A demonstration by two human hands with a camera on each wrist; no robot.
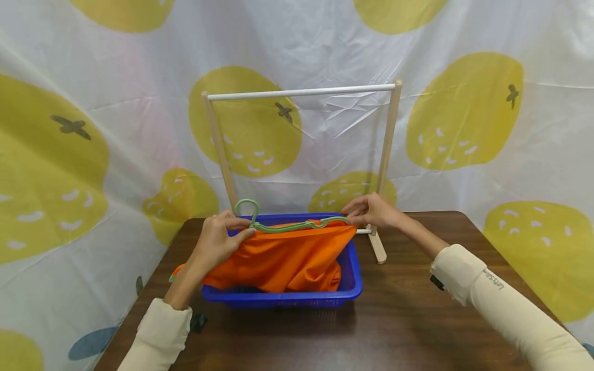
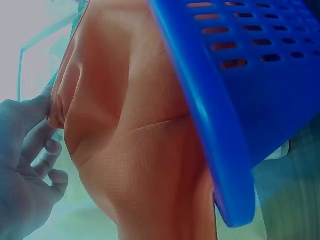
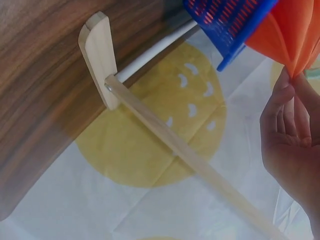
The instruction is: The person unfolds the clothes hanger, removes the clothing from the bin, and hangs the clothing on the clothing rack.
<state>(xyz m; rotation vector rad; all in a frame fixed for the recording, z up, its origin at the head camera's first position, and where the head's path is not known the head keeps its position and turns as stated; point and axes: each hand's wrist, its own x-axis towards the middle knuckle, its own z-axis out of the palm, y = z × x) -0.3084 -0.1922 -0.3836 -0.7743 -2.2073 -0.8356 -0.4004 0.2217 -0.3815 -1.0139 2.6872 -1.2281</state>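
An orange garment (image 1: 287,263) hangs in folds from both hands into a blue plastic basket (image 1: 355,273). Along its upper edge lies a green clothes hanger (image 1: 287,227), its hook standing up at the left. My left hand (image 1: 218,238) pinches the cloth close to the base of that hook, thumb in front. In the left wrist view, fingers of the left hand (image 2: 37,155) press a bunched fold of the garment (image 2: 130,100). At the hanger's right end, my right hand (image 1: 373,210) pinches a corner of the garment, drawn to a point between thumb and fingertips in the right wrist view.
Behind the basket stands a wooden rack with a white top bar (image 1: 301,93); its right foot (image 1: 378,248) rests on the brown table (image 1: 417,309). A white curtain with yellow fruit prints (image 1: 464,111) hangs close behind and around the table.
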